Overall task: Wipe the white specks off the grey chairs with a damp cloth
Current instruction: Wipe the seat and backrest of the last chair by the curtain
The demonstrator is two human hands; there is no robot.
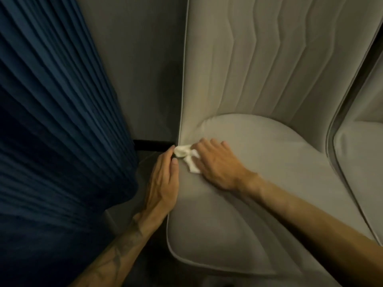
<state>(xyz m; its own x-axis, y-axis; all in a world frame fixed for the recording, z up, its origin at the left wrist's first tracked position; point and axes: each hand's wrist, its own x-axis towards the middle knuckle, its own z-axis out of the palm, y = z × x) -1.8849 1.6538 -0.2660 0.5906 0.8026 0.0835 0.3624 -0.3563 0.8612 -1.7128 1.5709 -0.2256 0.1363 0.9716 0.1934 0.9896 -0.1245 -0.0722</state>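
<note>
From the head camera, the white cloth (187,157) lies crumpled at the far left corner of the grey chair (259,193) seat, where cushion meets quilted backrest. The right hand (215,164) presses it down with flat, spread fingers. The left hand (163,183), fingers straight, rests against the seat's piped left edge, fingertips just beside the cloth. A pleated blue curtain (51,141) hangs left; a second chair (356,162) stands right.

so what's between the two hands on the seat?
Head view: a crumpled white cloth lies between the left hand and right hand, at the back-left corner of the grey padded seat.
</note>
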